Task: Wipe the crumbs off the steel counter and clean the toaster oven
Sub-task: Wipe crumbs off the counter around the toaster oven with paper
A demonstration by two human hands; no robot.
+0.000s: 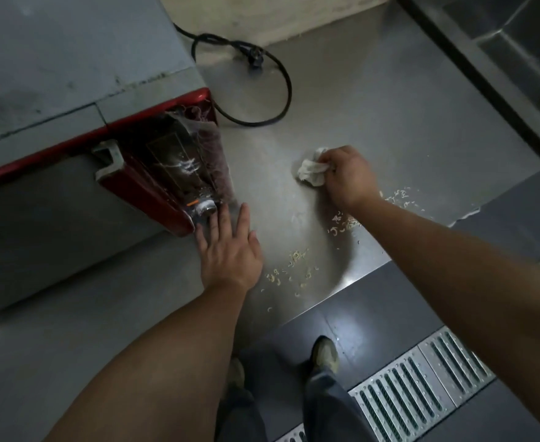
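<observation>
Right hand (348,177) gripping crumpled white cloth (311,172) on grey steel counter (389,122); left hand (227,250) flat, fingers straight, beside red toaster oven (153,173); pale scattered crumbs (297,266) between; black coiled cord (249,78) behind.

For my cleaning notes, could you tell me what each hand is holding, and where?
The right hand grips a bunched white cloth by its near end. The left hand holds nothing, fingers straight beside the toaster oven.

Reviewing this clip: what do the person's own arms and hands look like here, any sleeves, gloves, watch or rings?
Both forearms are bare up to the frame edge, with no sleeves in view. The left hand and right hand wear no gloves, and no watch or wristband shows on either wrist. No ring is visible on the left hand; the right hand's fingers are mostly hidden, so rings there cannot be ruled out.
</observation>
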